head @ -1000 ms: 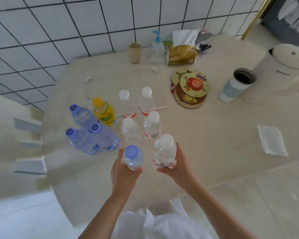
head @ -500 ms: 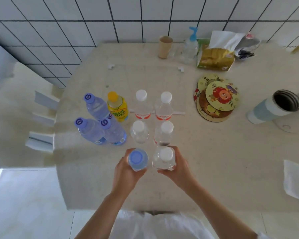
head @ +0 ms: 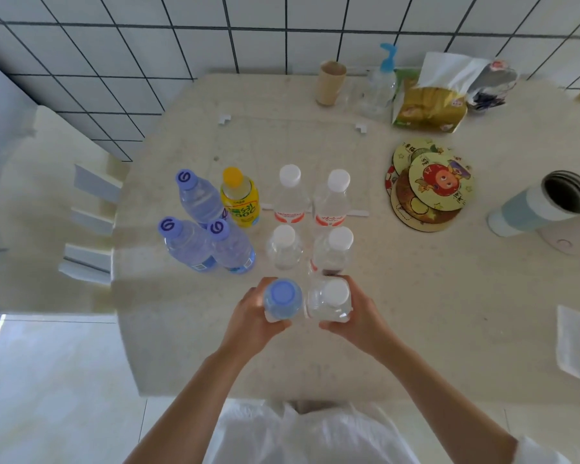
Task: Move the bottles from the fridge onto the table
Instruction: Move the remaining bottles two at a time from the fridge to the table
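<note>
— So what changed?
— Little: left hand still grips the clear blue-capped plastic bottle, right hand the clear white-capped plastic bottle, both near the beige stone table's front edge.
— Room?
— Bare surface rightward.
</note>
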`<state>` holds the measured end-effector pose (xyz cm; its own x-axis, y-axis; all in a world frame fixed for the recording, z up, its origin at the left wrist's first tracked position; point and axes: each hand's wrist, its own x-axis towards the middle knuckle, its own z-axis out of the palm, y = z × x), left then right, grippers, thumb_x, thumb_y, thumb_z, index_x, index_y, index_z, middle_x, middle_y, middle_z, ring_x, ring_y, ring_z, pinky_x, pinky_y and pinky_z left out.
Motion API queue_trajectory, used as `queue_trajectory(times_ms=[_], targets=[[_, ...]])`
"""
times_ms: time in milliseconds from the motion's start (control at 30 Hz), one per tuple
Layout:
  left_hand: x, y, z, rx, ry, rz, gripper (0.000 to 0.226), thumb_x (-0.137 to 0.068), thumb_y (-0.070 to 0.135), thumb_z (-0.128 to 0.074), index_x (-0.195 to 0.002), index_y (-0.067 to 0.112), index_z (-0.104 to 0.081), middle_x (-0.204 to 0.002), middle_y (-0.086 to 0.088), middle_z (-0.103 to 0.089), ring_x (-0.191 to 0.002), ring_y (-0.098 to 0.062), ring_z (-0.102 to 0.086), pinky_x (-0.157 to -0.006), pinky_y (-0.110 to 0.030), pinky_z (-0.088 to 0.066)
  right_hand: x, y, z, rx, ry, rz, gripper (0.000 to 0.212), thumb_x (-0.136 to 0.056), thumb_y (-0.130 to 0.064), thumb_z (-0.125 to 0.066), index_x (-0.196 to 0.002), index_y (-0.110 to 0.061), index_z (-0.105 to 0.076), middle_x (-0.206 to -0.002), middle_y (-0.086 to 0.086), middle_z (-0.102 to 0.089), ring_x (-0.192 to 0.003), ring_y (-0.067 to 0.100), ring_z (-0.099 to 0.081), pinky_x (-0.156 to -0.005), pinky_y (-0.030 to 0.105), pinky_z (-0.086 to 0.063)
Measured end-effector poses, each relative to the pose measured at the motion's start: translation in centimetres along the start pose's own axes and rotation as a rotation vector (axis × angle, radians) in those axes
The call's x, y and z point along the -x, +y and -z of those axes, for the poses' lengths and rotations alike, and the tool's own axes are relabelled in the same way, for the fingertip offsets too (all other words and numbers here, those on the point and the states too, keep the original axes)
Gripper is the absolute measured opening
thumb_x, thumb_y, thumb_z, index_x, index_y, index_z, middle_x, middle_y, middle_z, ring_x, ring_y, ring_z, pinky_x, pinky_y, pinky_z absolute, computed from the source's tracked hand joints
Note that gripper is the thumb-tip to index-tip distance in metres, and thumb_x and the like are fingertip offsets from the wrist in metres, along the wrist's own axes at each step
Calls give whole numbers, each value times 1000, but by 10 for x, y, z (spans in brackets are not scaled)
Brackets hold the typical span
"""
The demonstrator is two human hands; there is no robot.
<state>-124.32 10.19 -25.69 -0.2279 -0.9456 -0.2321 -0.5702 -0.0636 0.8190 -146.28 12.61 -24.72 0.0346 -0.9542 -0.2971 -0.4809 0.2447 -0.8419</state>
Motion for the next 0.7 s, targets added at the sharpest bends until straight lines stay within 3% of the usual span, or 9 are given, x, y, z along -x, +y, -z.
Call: queue_trajectory(times_ms=[67, 133, 233, 367, 500, 700], targets=[[1, -3, -1, 17, -2, -9, 73, -64, 10, -85, -109, 51, -46, -105, 16, -61, -99, -15, -60, -85, -29, -48, 0, 1, 0, 18, 3, -27, 82, -60, -4, -85, -116, -47, -42, -103, -24, -59, -91, -2, -57, -77, 1, -40], [1, -6, -2, 24, 5, -11, 68, -64, 13, -86, -115, 39, -50, -108, 12, -63, -99, -16, -60, -86, -33, -50, 3, 4, -5, 40, 23, -64, 74, -62, -2, -84, -119, -33, -48, -100, -14, -61, -94, 11, -58, -75, 7, -40], [-1, -9, -2, 73, -1, 2, 65, -65, 16, -87, -117, 33, -53, -107, 16, -64, -95, -10, -62, -83, -29, -52, 6, 7, -12, 97, 107, -128, 68, -67, -4, -82, -126, -7, -49, -104, 1, -63, -99, 27, -61, -83, 28, -45], [6, -16, -1, 104, -12, 23, 61, -73, 19, -81, -124, 29, -50, -114, 14, -61, -97, -6, -58, -82, -27, -50, 19, 7, -31, 120, 269, -178, 62, -70, -6, -81, -123, -1, -51, -111, 12, -65, -103, 34, -62, -89, 52, -50], [23, -20, 10, 117, 21, 46, 44, -83, 15, -71, -122, 23, -51, -117, 13, -59, -91, -12, -63, -76, -25, -53, 36, -2, -49, 30, 357, -224, 51, -80, -5, -72, -124, -3, -47, -120, 9, -63, -115, 29, -60, -94, 50, -49], [63, -20, 27, 78, -67, 46, 23, -88, 12, -63, -107, 25, -59, -88, 13, -67, -80, -3, -63, -71, -10, -48, 73, -16, -63, -74, 429, -222, 47, -85, -2, -65, -128, -5, -47, -122, 10, -58, -111, 27, -58, -94, 42, -49]])
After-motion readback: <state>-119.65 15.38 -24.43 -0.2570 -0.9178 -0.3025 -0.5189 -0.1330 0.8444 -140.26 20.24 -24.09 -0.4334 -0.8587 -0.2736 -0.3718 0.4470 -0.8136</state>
